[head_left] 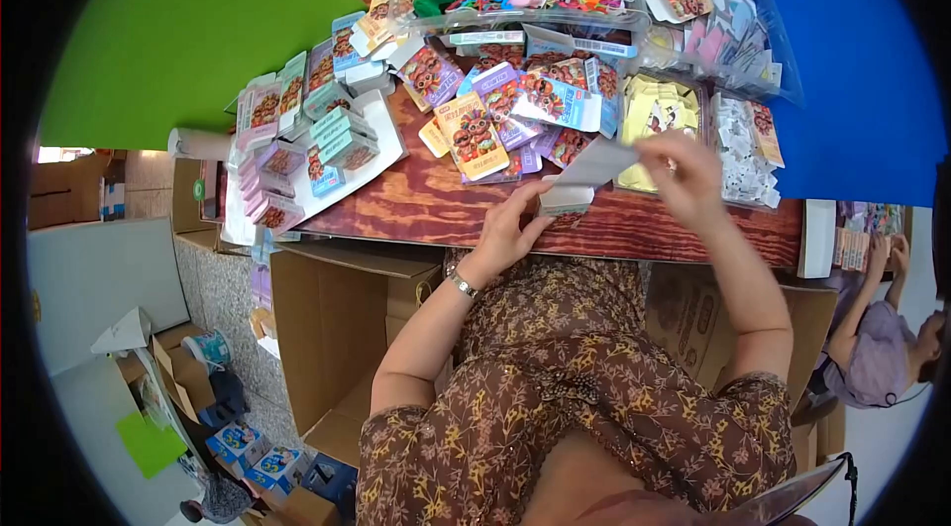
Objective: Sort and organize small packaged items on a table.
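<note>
My left hand grips a small carton at the table's front edge, fingers closed around its side and its pale top flap up. Just above the carton a pale, thin, see-through sheet slants upward, smeared by motion. The raised right hand pinches the sheet's upper end; its exact kind cannot be made out. Beyond my hands lies a loose heap of printed cartons, among them an orange one, a purple one and a blue one.
Stacked cartons stand on a white board at left. Behind are a clear tray of colourful trinkets and another of cards. Boxes of yellow slips and white slips sit at right. An open cardboard box stands below; another person works far right.
</note>
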`<state>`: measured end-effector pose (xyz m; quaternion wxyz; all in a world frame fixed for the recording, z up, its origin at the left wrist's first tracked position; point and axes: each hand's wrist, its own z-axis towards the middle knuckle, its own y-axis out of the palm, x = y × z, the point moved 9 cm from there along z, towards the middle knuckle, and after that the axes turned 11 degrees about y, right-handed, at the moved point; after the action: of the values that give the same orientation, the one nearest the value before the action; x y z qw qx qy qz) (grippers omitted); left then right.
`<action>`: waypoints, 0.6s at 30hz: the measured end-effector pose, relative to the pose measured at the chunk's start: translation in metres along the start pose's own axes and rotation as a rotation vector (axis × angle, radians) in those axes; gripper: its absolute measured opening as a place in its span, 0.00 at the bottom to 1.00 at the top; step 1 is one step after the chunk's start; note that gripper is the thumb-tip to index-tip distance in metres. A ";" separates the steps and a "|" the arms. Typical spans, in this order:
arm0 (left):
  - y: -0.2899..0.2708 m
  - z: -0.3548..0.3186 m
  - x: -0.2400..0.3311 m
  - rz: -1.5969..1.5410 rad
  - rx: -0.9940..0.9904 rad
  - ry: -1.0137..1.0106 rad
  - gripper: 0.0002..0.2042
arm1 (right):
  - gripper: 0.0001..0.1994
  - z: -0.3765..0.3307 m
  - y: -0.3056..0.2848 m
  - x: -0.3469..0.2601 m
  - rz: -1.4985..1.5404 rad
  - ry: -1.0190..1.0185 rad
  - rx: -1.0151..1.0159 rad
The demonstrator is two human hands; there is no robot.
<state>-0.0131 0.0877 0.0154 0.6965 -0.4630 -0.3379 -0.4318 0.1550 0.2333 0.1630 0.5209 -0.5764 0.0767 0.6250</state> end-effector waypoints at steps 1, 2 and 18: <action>-0.001 0.003 0.003 -0.028 0.027 0.006 0.28 | 0.11 -0.009 0.010 -0.004 0.014 -0.059 -0.007; -0.002 0.005 0.006 -0.057 0.054 0.012 0.27 | 0.12 -0.013 0.015 -0.010 -0.016 -0.110 -0.011; -0.006 0.003 0.000 -0.095 -0.021 0.019 0.25 | 0.16 -0.053 0.083 0.005 -0.371 -0.250 -0.117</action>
<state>-0.0183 0.0890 0.0184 0.6735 -0.4494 -0.3483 -0.4725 0.1284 0.1617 0.0998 0.5981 -0.5278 -0.1318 0.5884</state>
